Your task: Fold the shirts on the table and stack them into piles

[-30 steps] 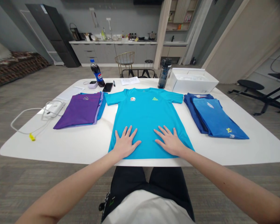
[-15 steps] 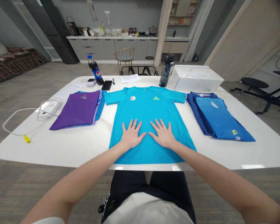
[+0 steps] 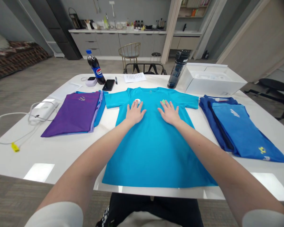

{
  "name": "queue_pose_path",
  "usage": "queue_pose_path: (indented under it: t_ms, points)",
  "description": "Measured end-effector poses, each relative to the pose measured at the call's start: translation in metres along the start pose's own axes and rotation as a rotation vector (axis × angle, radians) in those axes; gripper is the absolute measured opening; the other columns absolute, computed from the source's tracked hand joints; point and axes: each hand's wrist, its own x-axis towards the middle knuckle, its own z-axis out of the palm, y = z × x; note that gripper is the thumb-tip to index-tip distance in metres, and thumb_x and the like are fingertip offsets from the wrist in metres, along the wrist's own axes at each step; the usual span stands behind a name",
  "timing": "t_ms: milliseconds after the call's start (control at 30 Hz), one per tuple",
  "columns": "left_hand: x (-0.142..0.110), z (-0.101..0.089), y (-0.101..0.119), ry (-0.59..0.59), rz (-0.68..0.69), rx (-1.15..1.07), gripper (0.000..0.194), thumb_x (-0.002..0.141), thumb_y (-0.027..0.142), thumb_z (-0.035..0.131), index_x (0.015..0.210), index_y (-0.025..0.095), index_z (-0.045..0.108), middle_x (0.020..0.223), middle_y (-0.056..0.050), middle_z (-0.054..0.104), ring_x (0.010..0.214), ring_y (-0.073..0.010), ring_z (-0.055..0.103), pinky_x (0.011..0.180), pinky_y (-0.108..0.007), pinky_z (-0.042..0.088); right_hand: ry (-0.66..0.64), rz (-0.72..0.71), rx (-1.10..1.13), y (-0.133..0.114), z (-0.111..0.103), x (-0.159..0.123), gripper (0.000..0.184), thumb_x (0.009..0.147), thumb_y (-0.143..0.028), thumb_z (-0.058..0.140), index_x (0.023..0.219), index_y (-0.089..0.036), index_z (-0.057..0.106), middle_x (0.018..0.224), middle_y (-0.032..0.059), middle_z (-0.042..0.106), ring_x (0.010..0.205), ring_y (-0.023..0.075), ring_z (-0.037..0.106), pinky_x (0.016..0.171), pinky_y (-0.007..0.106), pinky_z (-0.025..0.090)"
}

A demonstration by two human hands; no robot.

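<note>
A turquoise T-shirt lies spread flat, front up, its collar away from me and its hem along the near table edge. My left hand rests flat on its chest with fingers apart, partly covering a round white logo. Level with it, my right hand is spread on the other side of the chest, its fingertips over a green logo. Neither hand grips the cloth. Left of the shirt sits a folded purple shirt on a small pile. On the right lie folded blue shirts, stacked and slightly fanned.
Behind the shirt on the white table stand a cola bottle, a phone, a paper sheet, a dark water bottle and an open white box. A white charger with a looping cable lies far left.
Both hands have slid forward over the turquoise shirt, from its middle up to the chest logos. They stay flat and spread. My view has leaned closer to the table.
</note>
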Motion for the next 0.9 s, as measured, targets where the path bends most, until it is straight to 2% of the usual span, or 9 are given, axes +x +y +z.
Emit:
queue_pose_path:
  t_ms: [100, 200, 333, 433, 500, 567, 667, 767, 900]
  points:
    - [0.039, 0.001, -0.034, -0.009, -0.089, -0.023, 0.071, 0.102, 0.061, 0.020, 0.162, 0.026, 0.029, 0.170, -0.008, 0.020, 0.158, -0.0306, 0.016, 0.124, -0.062, 0.014, -0.027, 0.129, 0.029, 0.027, 0.005, 0.037, 0.070, 0.102, -0.066, 0.015, 0.163, -0.033, 0.025, 0.171, 0.0031, 0.015, 0.157, 0.0352, 0.011, 0.117, 0.075, 0.013]
    - [0.058, 0.002, -0.068, -0.027, -0.243, -0.046, 0.077, 0.099, 0.068, 0.017, 0.163, 0.027, 0.026, 0.171, -0.008, 0.019, 0.157, -0.0333, 0.016, 0.123, -0.064, 0.015, -0.016, 0.220, 0.016, 0.054, 0.009, 0.057, 0.072, 0.102, -0.066, 0.015, 0.163, -0.029, 0.026, 0.171, 0.0061, 0.016, 0.156, 0.0352, 0.016, 0.120, 0.070, 0.015]
    - [0.083, 0.003, -0.096, -0.066, -0.469, -0.026, 0.087, 0.094, 0.076, 0.019, 0.163, 0.023, 0.027, 0.170, -0.014, 0.018, 0.156, -0.0418, 0.015, 0.119, -0.072, 0.013, 0.005, 0.419, -0.046, 0.070, 0.007, 0.086, 0.084, 0.096, -0.076, 0.018, 0.161, -0.025, 0.033, 0.168, 0.0141, 0.025, 0.150, 0.0459, 0.024, 0.114, 0.076, 0.019]
    - [0.109, 0.005, -0.105, -0.072, -0.400, -0.048, 0.085, 0.095, 0.072, 0.018, 0.164, 0.022, 0.025, 0.171, -0.012, 0.016, 0.157, -0.0371, 0.014, 0.122, -0.067, 0.013, -0.025, 0.366, -0.076, 0.076, 0.002, 0.118, 0.082, 0.096, -0.076, 0.015, 0.158, -0.028, 0.038, 0.167, 0.0130, 0.027, 0.149, 0.0452, 0.025, 0.112, 0.079, 0.017]
    - [0.126, 0.006, -0.108, -0.105, -0.320, -0.067, 0.080, 0.097, 0.068, 0.017, 0.164, 0.026, 0.025, 0.171, -0.007, 0.016, 0.158, -0.0327, 0.012, 0.123, -0.066, 0.011, -0.058, 0.244, -0.063, 0.083, 0.001, 0.138, 0.076, 0.099, -0.071, 0.010, 0.159, -0.033, 0.037, 0.169, 0.0065, 0.024, 0.152, 0.0393, 0.022, 0.115, 0.076, 0.017]
    - [0.137, 0.009, -0.111, -0.136, -0.312, -0.068, 0.077, 0.097, 0.068, 0.016, 0.164, 0.030, 0.024, 0.172, -0.004, 0.014, 0.158, -0.0327, 0.010, 0.122, -0.070, 0.007, -0.101, 0.215, -0.037, 0.094, 0.001, 0.152, 0.072, 0.099, -0.070, 0.008, 0.160, -0.039, 0.032, 0.171, 0.0006, 0.019, 0.154, 0.0380, 0.017, 0.115, 0.077, 0.017]
    - [0.144, 0.012, -0.115, -0.118, -0.394, -0.053, 0.077, 0.096, 0.069, 0.015, 0.163, 0.033, 0.023, 0.172, -0.001, 0.011, 0.158, -0.0359, 0.007, 0.119, -0.075, 0.003, -0.109, 0.299, -0.016, 0.112, 0.004, 0.161, 0.074, 0.097, -0.074, 0.007, 0.162, -0.042, 0.022, 0.172, -0.0022, 0.012, 0.154, 0.0437, 0.011, 0.112, 0.082, 0.014]
    - [0.145, 0.014, -0.117, -0.081, -0.491, -0.034, 0.077, 0.096, 0.068, 0.014, 0.163, 0.033, 0.023, 0.172, 0.000, 0.012, 0.158, -0.0376, 0.006, 0.118, -0.077, 0.002, -0.098, 0.391, 0.001, 0.124, 0.006, 0.165, 0.081, 0.094, -0.078, 0.012, 0.164, -0.039, 0.017, 0.173, 0.0002, 0.008, 0.154, 0.0486, 0.004, 0.110, 0.085, 0.009]
    - [0.146, 0.013, -0.113, -0.061, -0.593, -0.014, 0.079, 0.097, 0.064, 0.014, 0.164, 0.023, 0.021, 0.172, -0.005, 0.012, 0.158, -0.0377, 0.006, 0.121, -0.073, 0.007, -0.090, 0.496, 0.041, 0.122, 0.005, 0.169, 0.088, 0.091, -0.082, 0.015, 0.165, -0.034, 0.019, 0.173, 0.0066, 0.006, 0.152, 0.0525, 0.000, 0.106, 0.088, 0.003]
